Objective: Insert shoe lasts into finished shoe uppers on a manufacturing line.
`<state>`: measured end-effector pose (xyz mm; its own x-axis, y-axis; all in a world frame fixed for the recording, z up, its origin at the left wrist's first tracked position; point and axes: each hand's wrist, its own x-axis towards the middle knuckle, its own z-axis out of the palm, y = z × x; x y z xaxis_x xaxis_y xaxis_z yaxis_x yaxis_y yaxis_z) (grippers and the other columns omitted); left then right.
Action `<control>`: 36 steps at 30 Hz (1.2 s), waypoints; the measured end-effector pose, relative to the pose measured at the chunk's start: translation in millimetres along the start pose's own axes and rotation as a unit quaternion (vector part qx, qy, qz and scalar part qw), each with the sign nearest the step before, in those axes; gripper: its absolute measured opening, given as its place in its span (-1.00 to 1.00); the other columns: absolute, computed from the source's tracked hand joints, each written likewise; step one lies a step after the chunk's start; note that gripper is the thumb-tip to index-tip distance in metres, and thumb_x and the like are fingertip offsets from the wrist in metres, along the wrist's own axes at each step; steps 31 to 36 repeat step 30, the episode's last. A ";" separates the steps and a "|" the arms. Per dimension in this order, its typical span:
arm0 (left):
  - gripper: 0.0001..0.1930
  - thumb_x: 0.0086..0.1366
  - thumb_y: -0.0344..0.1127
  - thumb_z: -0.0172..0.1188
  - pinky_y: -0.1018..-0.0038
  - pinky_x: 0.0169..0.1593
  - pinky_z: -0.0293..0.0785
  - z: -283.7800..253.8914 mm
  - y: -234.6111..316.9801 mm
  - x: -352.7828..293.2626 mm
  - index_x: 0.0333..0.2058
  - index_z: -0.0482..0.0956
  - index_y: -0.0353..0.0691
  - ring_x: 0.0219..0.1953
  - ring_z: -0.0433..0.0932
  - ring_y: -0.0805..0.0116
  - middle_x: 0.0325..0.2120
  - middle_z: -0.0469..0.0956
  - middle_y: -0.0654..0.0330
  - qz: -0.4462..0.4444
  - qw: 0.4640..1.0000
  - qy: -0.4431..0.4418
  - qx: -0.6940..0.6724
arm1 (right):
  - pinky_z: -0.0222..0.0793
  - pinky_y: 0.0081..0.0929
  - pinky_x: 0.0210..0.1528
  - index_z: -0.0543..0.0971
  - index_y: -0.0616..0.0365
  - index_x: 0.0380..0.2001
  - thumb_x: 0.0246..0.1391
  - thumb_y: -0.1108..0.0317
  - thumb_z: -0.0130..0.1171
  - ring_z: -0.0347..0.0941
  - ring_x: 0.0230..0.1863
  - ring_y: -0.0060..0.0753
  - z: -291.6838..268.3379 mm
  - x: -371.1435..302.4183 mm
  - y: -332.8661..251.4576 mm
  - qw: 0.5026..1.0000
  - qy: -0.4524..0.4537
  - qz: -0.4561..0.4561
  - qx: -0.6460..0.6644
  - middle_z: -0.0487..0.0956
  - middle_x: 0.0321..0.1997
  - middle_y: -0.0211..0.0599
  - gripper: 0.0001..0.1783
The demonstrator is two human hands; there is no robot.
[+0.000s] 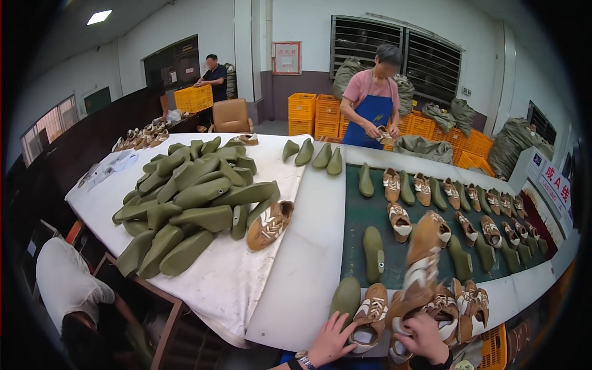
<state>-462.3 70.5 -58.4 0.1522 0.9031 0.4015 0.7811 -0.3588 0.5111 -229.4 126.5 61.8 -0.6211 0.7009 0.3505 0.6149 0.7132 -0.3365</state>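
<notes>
With our left hand (330, 339) spread flat beside a brown shoe (370, 316) at the table's (296, 271) near edge, our right hand (427, 338) grips an upended shoe (425, 262), which we should keep steady and upright.
</notes>
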 end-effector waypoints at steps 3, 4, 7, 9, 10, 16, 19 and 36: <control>-0.30 -0.05 -0.05 0.34 -0.05 0.20 0.13 -9.1 10.9 4.3 0.09 0.36 -0.12 0.22 0.10 -0.21 0.16 0.19 -0.09 0.034 0.999 -0.003 -0.017 | 0.37 -0.24 -0.37 0.54 0.11 -0.37 -0.12 0.09 0.31 0.47 -0.39 -0.02 4.2 -3.4 5.1 0.983 -0.184 0.017 -0.009 0.51 -0.46 -0.16 -0.65; -0.30 -0.05 -0.05 0.34 -0.05 0.20 0.13 -7.2 9.1 4.9 0.09 0.36 -0.12 0.22 0.10 -0.21 0.16 0.19 -0.09 0.032 0.999 -0.001 -0.018 | 0.39 -0.25 -0.36 0.56 0.10 -0.33 -0.10 0.07 0.29 0.49 -0.39 -0.02 3.4 -2.0 5.5 0.967 -0.254 0.015 -0.020 0.53 -0.46 -0.16 -0.64; -0.33 -0.04 0.08 0.30 -0.13 0.18 0.11 12.1 0.2 0.7 0.04 0.43 -0.10 0.24 0.11 -0.12 0.10 0.29 -0.03 0.079 0.996 -0.031 0.034 | 0.38 -0.32 -0.37 0.54 0.11 -0.34 -0.17 0.12 0.34 0.48 -0.40 -0.07 -23.1 14.5 2.6 0.979 -0.178 0.087 0.035 0.52 -0.44 -0.15 -0.63; -0.46 0.02 0.03 0.27 -0.09 0.14 0.16 15.3 -4.6 7.3 -0.07 0.47 -0.13 0.19 0.19 -0.08 0.02 0.35 0.02 0.085 0.995 -0.039 0.027 | 0.34 -0.35 -0.42 0.52 0.14 -0.38 -0.21 0.20 0.37 0.42 -0.45 -0.09 -44.8 38.0 7.7 0.988 -0.122 0.079 0.042 0.46 -0.46 -0.15 -0.65; -0.58 0.08 -0.02 0.25 -0.05 0.11 0.21 16.1 -4.9 8.2 -0.17 0.50 -0.16 0.13 0.26 -0.04 -0.06 0.40 0.07 0.084 0.995 -0.039 0.028 | 0.33 -0.35 -0.46 0.53 0.14 -0.37 -0.19 0.19 0.36 0.41 -0.48 -0.10 -52.6 56.1 13.4 0.995 -0.084 0.051 0.033 0.45 -0.47 -0.16 -0.66; -0.57 0.08 0.05 0.24 -0.13 0.07 0.16 9.4 -14.3 19.1 -0.21 0.53 -0.14 0.11 0.26 0.00 -0.12 0.44 0.12 0.095 0.995 -0.040 0.005 | 0.42 -0.40 -0.22 0.46 0.11 -0.12 -0.04 0.34 0.23 0.47 -0.25 -0.19 -49.4 200.1 61.9 0.997 0.044 0.052 0.026 0.49 -0.25 -0.20 -0.64; -0.59 0.08 0.04 0.24 -0.17 0.04 0.16 10.3 -15.8 23.8 -0.22 0.54 -0.12 0.11 0.28 0.03 -0.14 0.46 0.14 0.086 0.994 -0.068 -0.007 | 0.43 -0.35 -0.19 0.49 0.11 -0.18 -0.01 0.23 0.19 0.52 -0.24 -0.12 -3.1 256.4 108.6 0.994 0.018 0.103 0.039 0.56 -0.25 -0.13 -0.67; -0.47 0.00 0.30 0.17 -0.18 0.02 0.17 54.9 -32.2 -5.2 -0.26 0.56 -0.02 0.08 0.33 0.14 -0.12 0.47 0.18 0.119 0.988 -0.015 0.094 | 0.38 -0.18 0.03 0.47 0.01 -0.13 -0.05 0.23 0.21 0.45 -0.04 0.12 260.0 339.5 229.0 0.962 -0.015 0.271 -0.015 0.34 0.08 0.07 -0.64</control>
